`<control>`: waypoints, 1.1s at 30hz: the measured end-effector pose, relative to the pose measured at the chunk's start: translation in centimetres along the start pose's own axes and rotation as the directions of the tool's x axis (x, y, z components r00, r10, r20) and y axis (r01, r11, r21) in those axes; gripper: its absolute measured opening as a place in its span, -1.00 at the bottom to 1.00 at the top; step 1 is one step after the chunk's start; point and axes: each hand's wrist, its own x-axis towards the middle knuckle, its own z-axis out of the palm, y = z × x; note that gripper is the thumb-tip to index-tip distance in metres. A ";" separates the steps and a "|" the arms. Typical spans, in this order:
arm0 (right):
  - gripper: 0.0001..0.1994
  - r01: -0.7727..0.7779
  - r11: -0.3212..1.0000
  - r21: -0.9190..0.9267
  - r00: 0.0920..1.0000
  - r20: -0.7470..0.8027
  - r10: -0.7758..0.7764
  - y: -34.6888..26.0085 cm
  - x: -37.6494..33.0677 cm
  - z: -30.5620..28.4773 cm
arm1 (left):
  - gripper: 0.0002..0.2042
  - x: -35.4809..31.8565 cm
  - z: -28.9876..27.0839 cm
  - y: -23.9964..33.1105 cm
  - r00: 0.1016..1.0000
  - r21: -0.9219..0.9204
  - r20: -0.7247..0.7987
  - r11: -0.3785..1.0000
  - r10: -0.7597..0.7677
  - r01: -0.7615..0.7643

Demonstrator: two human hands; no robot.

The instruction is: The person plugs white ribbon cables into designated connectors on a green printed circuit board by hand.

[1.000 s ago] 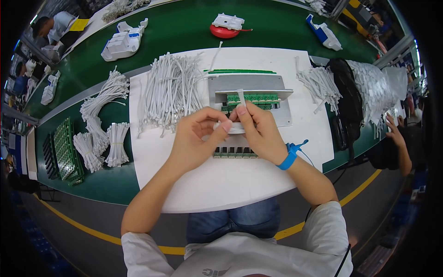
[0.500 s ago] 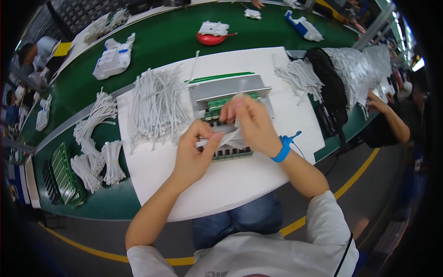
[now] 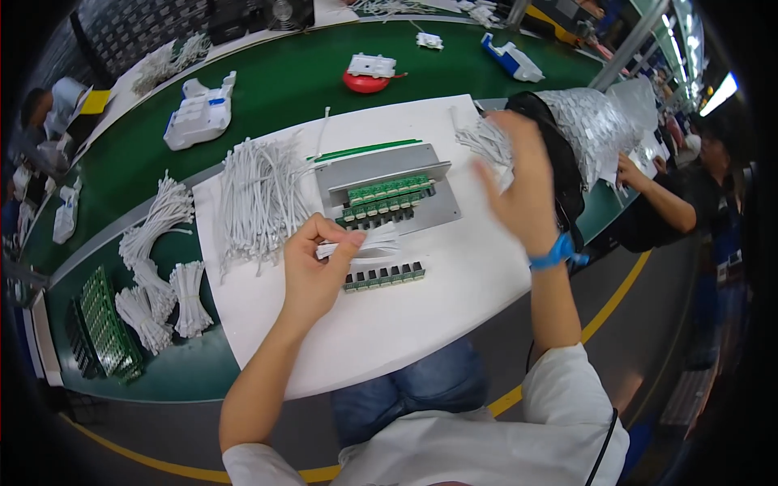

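— Any packages on view?

— Yes, a heap of shiny silver foil bags (image 3: 596,121) sits at the right end of the white board, spilling over a black bag (image 3: 559,174) just beside it.

— Shape?

— Flat, crinkled, overlapping, silver-grey all over.

— Labels or signs?

— A small yellow sheet (image 3: 96,100) lies at the far left, near a seated person. Whether it is a label, I cannot tell.

— Screens?

— None showing.

— Anything on the green belt?

— White plastic casings only, one with a blue patch (image 3: 212,101) on top, possibly a sticker.
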 end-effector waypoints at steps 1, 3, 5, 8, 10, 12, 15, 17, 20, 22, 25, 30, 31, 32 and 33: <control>-0.30 0.111 0.975 0.191 0.982 0.129 -0.137 -3.2 -0.4 0.3 | -0.79 -0.2 0.2 0.3 0.998 -0.046 0.004 0.997 -0.055 0.055; -0.24 0.147 0.943 0.300 0.913 0.325 -0.246 -8.3 -1.4 2.7 | -0.80 -0.4 0.0 0.6 0.992 -0.045 0.032 0.991 -0.121 0.123; -0.25 0.190 0.938 0.291 0.877 0.379 -0.295 -10.1 -1.4 3.4 | -0.84 -0.1 0.7 1.5 0.982 -0.103 0.031 0.976 -0.187 0.190; -0.34 -0.090 0.880 0.466 0.769 0.594 -0.236 -9.5 -1.3 5.3 | -0.87 0.1 -0.7 0.3 0.971 -0.161 0.130 0.962 -0.200 0.220; -0.38 -0.293 0.877 0.381 0.680 0.728 -0.089 -8.2 -1.3 5.1 | -0.82 0.1 -1.0 0.7 0.959 -0.201 0.206 0.950 -0.196 0.237; -0.72 -0.152 0.864 0.481 0.801 0.572 -0.177 -6.0 -1.1 4.9 | -0.84 0.0 0.3 1.4 0.996 -0.137 0.068 0.989 0.058 -0.048; -0.76 -0.285 0.815 0.505 0.826 0.561 -0.059 -5.4 1.5 4.2 | -0.85 -0.3 -0.4 1.7 0.995 0.008 0.038 0.995 0.095 -0.095; -0.70 -0.283 0.824 0.490 0.843 0.537 -0.030 -5.1 2.5 4.8 | -0.81 0.1 -0.6 0.8 0.999 -0.044 0.016 0.998 0.045 -0.044; -0.75 -0.355 0.744 0.566 0.817 0.575 -0.047 -4.9 2.8 5.5 | -0.78 0.2 -0.7 2.0 0.995 0.321 0.095 0.945 0.039 -0.068; -0.76 -0.343 0.658 0.670 0.845 0.527 -0.096 -4.4 2.3 6.8 | -0.76 0.2 -0.5 2.9 0.961 0.525 0.220 0.809 0.169 -0.263; -0.76 -0.431 0.467 0.772 0.832 0.540 -0.124 -4.1 1.7 7.2 | -0.70 -0.7 0.0 2.2 0.910 0.712 0.347 0.568 0.227 -0.413; -0.77 -0.825 0.001 0.565 0.554 0.809 -0.198 -4.1 0.5 6.0 | -0.78 -1.5 1.0 0.9 0.987 0.758 0.151 0.635 0.052 -0.149; -0.77 -0.825 -0.005 0.565 0.554 0.808 -0.201 -4.3 0.0 6.3 | -0.81 -1.3 1.0 0.9 0.992 0.696 0.123 0.714 -0.014 -0.077; -0.77 -0.731 0.161 0.664 0.662 0.746 -0.073 -4.7 -0.4 6.8 | -0.81 -1.2 0.8 1.2 0.993 0.700 0.121 0.710 -0.018 -0.072; -0.76 -0.617 0.337 0.711 0.763 0.646 0.034 -5.1 -0.7 7.3 | -0.85 -1.0 0.6 1.7 0.993 0.519 0.050 0.852 -0.104 0.063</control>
